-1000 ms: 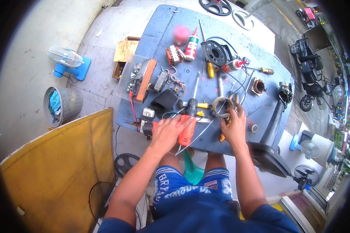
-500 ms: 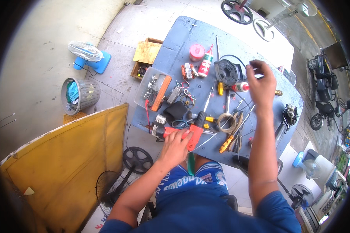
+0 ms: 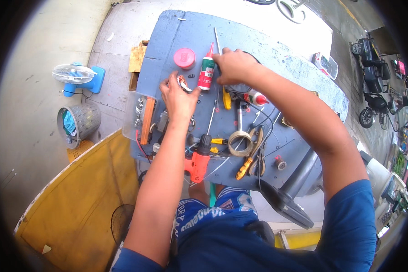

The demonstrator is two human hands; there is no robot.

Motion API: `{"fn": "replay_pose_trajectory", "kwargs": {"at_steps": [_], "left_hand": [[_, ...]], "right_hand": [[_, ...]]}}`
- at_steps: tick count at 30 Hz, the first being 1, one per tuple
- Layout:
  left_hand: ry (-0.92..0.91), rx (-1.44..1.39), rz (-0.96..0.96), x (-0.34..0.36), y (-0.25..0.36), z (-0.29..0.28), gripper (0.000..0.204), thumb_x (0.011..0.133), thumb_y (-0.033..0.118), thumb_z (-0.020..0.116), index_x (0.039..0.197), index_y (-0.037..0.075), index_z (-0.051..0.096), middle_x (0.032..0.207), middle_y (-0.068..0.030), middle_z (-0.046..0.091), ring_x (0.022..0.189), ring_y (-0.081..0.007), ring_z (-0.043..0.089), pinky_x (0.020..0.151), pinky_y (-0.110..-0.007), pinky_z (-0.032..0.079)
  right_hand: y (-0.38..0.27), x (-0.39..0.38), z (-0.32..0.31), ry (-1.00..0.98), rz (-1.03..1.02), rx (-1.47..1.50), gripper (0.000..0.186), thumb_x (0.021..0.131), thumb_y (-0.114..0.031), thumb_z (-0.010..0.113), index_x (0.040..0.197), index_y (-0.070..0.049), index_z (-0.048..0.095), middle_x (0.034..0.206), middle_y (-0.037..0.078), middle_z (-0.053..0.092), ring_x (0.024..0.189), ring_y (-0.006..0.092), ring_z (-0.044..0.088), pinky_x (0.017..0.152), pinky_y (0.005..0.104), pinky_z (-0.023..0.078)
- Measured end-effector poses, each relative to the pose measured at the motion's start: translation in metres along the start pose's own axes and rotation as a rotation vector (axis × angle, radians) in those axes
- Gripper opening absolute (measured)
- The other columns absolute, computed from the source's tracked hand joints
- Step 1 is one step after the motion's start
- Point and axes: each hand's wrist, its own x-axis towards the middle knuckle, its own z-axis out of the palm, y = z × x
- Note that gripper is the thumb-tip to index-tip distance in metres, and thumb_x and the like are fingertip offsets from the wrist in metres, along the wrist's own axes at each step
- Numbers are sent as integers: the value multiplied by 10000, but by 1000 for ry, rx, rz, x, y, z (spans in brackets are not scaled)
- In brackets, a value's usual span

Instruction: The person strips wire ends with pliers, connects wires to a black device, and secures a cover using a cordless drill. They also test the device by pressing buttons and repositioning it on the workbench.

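My left hand (image 3: 179,97) reaches to the far left of the blue table (image 3: 167,41), its fingers and thumb closed around a copper-wound motor coil (image 3: 182,81) that is mostly covered. My right hand (image 3: 235,68) lies curled over a round black motor housing (image 3: 240,87), beside a white, green and red glue bottle (image 3: 206,72). What its fingers grip is hidden. A pink round tub (image 3: 184,58) stands beyond my left hand. Near the front edge lies an orange-red power drill (image 3: 198,164) with a long bit, touched by neither hand.
Tape roll (image 3: 240,143), orange-handled pliers (image 3: 245,168), a yellow-handled tool (image 3: 226,99) and a small red-capped bottle (image 3: 255,98) crowd the middle. A clear box of screws (image 3: 133,115) stands at the left edge. A dark fan stand (image 3: 288,204) leans at the front right.
My left hand has let go of the drill and moved forward to the coil. My right hand has come left and down over the black housing. The view has shifted.
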Motion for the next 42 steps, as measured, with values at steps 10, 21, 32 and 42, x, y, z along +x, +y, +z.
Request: {"fn": "replay_pose_trajectory", "kwargs": {"at_steps": [10,21,32,42], "left_hand": [[-55,-64,136,-38,-4,-5,630,795,105,832,1380,93,600,1345,-227,562,1252,-415,594,1051,-487,527],[-30,277,277,-2,48,13,589,862,345,816,1328,31,638,1337,-226,661,1241,-376,630,1067,-559,472],[-65,-329,65,4,62,4,428,841,217,874,1161,3,687,1057,-126,771,938,-238,740,906,-400,565],[151,-581,-23,48,24,-57,425,826,-41,865,1168,-25,613,1081,-130,750,962,-183,733,861,-316,586]], "right_hand": [[164,-70,10,332,248,1024,192,865,-35,676,1055,-13,666,1112,91,708,933,161,662,839,292,542],[215,-113,111,572,381,701,251,884,-106,726,1126,-43,726,1113,194,780,988,305,745,910,420,579],[169,-145,106,545,81,415,685,774,-174,749,1449,-195,637,1556,134,535,1410,415,503,1202,501,415],[252,-147,84,745,422,855,435,877,-236,822,1296,-132,775,1242,141,739,1095,285,720,978,401,565]]}}
